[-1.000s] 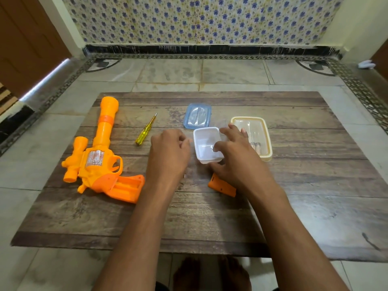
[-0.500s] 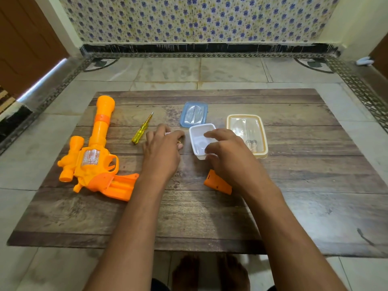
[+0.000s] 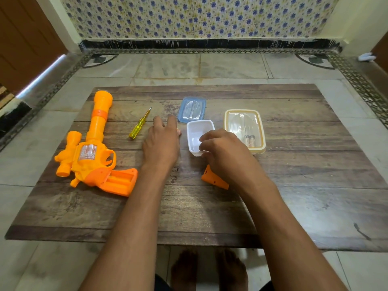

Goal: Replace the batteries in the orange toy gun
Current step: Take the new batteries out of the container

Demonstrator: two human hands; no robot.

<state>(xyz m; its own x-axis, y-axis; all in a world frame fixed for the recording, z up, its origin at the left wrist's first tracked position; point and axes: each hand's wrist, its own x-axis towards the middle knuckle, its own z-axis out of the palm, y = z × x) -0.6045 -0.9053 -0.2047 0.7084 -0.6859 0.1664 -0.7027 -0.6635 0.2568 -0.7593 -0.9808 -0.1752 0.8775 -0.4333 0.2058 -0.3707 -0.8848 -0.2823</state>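
The orange toy gun point(image 3: 88, 156) lies flat at the table's left, barrel pointing away. The battery bay in its grip point(image 3: 120, 181) is open and looks empty. Its orange cover point(image 3: 214, 180) lies loose near the middle, partly under my right wrist. My left hand point(image 3: 161, 143) rests palm down with fingers stretched toward a blue lid point(image 3: 191, 110); what is under the palm is hidden. My right hand point(image 3: 226, 154) curls its fingers and thumb over the near rim of a small white tub point(image 3: 198, 131), which looks empty.
A yellow screwdriver point(image 3: 139, 124) lies between the gun and my left hand. A yellow-rimmed box with a clear lid point(image 3: 244, 129) stands right of the tub, small items inside. The wooden table point(image 3: 304, 175) sits low over a tiled floor; my feet show below its front edge.
My left hand has slid forward and its fingers have straightened toward the blue lid. My right hand's fingers have drawn in over the tub's near rim. The gun and cover have not moved.
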